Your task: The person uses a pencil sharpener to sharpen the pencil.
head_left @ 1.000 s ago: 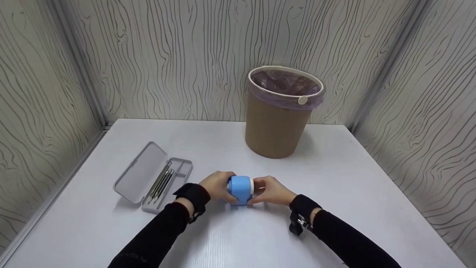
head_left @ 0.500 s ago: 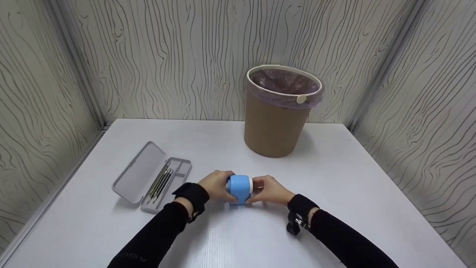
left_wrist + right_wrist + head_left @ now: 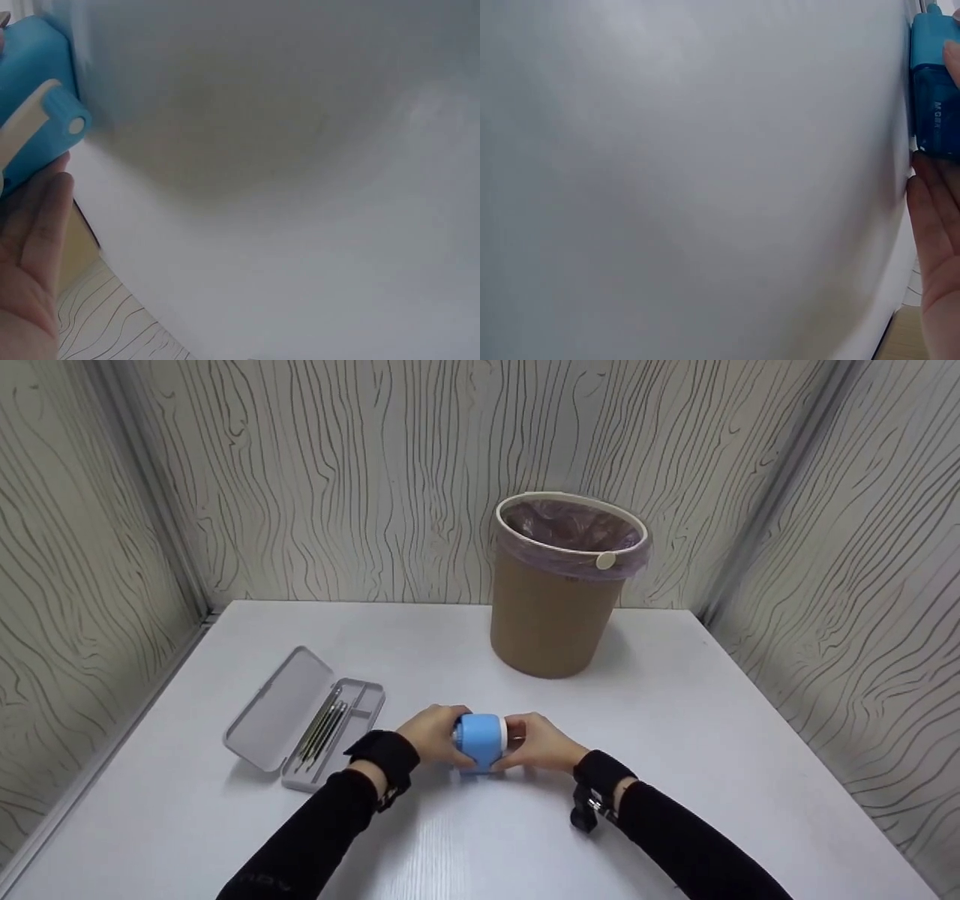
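A light blue hand-crank pencil sharpener (image 3: 480,739) stands on the white table between both hands. My left hand (image 3: 431,735) grips its left side, thumb in front and fingers behind. From the right, my right hand (image 3: 544,742) holds the side with the white part, fingers and thumb apart around it. In the left wrist view the white crank with its blue knob (image 3: 67,116) shows above the left hand's fingers (image 3: 49,225). The right wrist view shows the sharpener's dark see-through drawer (image 3: 936,112) by the right hand's fingers (image 3: 930,217).
An open grey pencil case (image 3: 277,712) lies left of the hands, with several pencils (image 3: 322,735) in its long compartment. Behind the hands, to the right, stands a tall brown waste bin (image 3: 551,622) with a purple liner bag (image 3: 570,525). Patterned panels (image 3: 360,480) enclose the table.
Both hands stay on the pencil sharpener. The right wrist has shifted slightly to the left; the whole head view has drifted a little. Nothing has been let go.
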The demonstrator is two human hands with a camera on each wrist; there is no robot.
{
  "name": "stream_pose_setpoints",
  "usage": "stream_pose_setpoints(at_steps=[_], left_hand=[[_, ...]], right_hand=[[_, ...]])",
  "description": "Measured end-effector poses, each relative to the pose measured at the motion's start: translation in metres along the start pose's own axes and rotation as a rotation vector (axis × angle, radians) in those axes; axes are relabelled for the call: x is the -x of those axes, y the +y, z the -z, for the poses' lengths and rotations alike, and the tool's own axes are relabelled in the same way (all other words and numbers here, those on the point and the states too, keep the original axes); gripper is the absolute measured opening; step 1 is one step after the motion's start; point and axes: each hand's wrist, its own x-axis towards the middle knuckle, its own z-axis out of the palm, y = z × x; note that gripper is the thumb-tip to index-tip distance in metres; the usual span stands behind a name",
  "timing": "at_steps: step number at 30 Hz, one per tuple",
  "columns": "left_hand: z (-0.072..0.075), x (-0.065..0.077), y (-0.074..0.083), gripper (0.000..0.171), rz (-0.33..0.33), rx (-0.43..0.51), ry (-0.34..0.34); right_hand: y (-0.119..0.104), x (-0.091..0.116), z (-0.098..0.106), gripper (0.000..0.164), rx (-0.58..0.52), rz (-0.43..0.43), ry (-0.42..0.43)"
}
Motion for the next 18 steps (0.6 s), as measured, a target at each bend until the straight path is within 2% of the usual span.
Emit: stream_pose_setpoints(at_steps=[10, 18], left_hand=[[0.001, 0.0014, -0.0015, 0.068, 0.006, 0.007, 0.006], [0.001, 0.0013, 0.0028, 0.072, 0.028, 0.007, -0.014]], right_hand=[[-0.0057, -0.002, -0.0013, 0.058, 0.025, -0.008, -0.017], [-0.0048, -0.0003, -0.0043, 0.054, 0.047, -0.002, 0.02]])
